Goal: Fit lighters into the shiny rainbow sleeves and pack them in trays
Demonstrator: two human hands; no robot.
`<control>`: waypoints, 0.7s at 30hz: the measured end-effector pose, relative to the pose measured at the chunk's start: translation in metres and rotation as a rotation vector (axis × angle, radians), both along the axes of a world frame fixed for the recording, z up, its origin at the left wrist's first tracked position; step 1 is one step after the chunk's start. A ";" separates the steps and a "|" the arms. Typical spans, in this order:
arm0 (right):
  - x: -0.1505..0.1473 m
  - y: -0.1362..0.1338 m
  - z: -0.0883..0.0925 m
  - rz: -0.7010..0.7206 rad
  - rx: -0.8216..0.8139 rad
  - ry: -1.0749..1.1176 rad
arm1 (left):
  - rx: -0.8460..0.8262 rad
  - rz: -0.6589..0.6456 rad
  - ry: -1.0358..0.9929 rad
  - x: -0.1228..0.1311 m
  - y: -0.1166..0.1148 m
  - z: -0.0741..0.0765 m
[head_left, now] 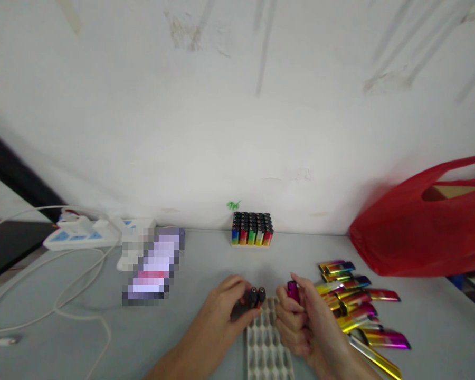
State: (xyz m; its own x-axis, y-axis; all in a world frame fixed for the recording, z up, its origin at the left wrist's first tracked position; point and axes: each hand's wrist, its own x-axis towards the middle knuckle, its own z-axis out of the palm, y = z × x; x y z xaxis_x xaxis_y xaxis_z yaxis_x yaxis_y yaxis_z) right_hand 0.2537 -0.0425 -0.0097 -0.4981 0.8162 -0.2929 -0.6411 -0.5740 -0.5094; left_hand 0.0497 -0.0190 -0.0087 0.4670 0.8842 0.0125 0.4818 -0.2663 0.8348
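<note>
My left hand [225, 311] is closed around two black-topped lighters [255, 296], held over the far end of a white compartment tray [266, 345]. My right hand [303, 316] is closed on a magenta lighter [293, 290], just right of the tray. The two hands nearly touch above the tray. Several of the tray's cells show empty.
A pile of several shiny multicoloured lighters [356, 306] lies right of my right hand. A full block of lighters [252, 229] stands by the wall. A red plastic bag [423, 227] sits far right. A power strip [81, 232], white cables [63, 295] and a blurred-out object [154, 264] are at left.
</note>
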 end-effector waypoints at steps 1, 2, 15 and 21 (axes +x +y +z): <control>0.000 0.000 0.000 -0.005 -0.006 0.001 | 0.002 -0.001 -0.004 0.000 0.000 0.000; 0.000 0.000 0.000 -0.006 -0.012 -0.001 | 0.004 -0.001 -0.007 0.000 0.000 0.000; 0.002 -0.008 0.000 -0.119 -0.001 -0.027 | 0.002 -0.004 -0.008 0.000 0.000 0.000; -0.002 -0.008 0.007 -0.175 0.000 -0.114 | 0.006 -0.004 -0.016 0.000 0.000 -0.001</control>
